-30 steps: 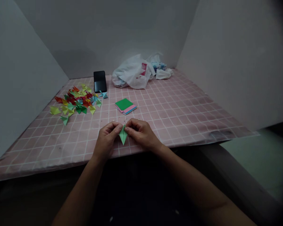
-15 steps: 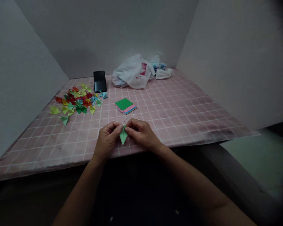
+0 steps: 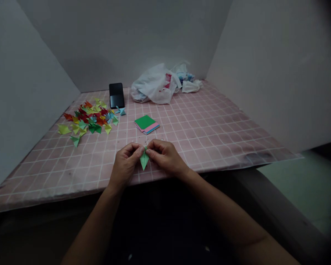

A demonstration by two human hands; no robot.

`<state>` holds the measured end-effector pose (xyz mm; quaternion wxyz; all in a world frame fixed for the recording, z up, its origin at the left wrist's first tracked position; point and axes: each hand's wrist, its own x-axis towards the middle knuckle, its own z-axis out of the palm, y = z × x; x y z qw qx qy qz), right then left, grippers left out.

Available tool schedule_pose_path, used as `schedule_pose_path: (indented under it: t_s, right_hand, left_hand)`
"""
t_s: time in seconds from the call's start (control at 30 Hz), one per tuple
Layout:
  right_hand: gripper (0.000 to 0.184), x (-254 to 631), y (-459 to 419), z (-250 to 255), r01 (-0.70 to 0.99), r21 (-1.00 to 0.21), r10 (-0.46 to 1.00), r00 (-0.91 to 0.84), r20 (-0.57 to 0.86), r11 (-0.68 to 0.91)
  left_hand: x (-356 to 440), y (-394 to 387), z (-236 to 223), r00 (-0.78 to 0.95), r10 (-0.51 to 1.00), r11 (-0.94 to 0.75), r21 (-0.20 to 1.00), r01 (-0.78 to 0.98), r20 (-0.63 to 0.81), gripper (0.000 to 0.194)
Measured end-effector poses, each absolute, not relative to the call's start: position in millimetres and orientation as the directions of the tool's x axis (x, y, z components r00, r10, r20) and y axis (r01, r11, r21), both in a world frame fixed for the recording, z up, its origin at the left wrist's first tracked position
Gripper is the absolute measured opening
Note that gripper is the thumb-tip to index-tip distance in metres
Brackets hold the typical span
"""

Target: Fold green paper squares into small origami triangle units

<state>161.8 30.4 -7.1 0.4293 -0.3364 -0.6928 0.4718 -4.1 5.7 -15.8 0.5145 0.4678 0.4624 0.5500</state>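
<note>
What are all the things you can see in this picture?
pile of folded paper pieces: many, too many to count exactly, red, yellow, green and blue, left side of the mat
small folded paper pieces: two, blue, just in front of the phone
stack of paper squares: one stack, green on top with pink and blue beneath, middle of the mat
smartphone: one, black, far edge of the mat
plastic bag: one, white with a red mark, far edge
crumpled white tissue or cloth: one, white, right of the bag
grid mat: one, pink with white lines, under everything
walls: three, grey, around the mat
folded paper piece: one, green, held between the hands
left hand: one, front, pinching the green piece
right hand: one, front, pinching the green piece
</note>
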Motion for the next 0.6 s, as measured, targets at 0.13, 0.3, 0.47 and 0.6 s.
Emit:
schedule_pose_path:
  t_s: [0.13, 0.3, 0.47, 0.6]
  right_hand:
    - [0.018, 162, 31, -8, 0.05, -0.943, 0.868, -0.408, 0.283, 0.33]
    - [0.018, 161, 31, -8, 0.043, -0.943, 0.867, -0.409, 0.284, 0.329]
    - [0.018, 161, 30, -8, 0.057, -0.945, 0.869, -0.414, 0.271, 0.322]
    - [0.018, 161, 30, -9, 0.022, -0.963, 0.872, -0.431, 0.233, 0.269]
  left_hand:
    - [-3, 4, -15, -0.046, 0.997, -0.061, 0.996, -0.07, 0.057, 0.017]
    - [-1, 3, -9, -0.065, 0.994, -0.093, 0.995, -0.02, 0.091, 0.015]
    - [3, 1, -4, -0.092, 0.983, -0.149, 0.986, 0.079, 0.156, 0.016]
    - [5, -1, -4, -0.114, 0.975, -0.174, 0.975, 0.137, 0.19, 0.017]
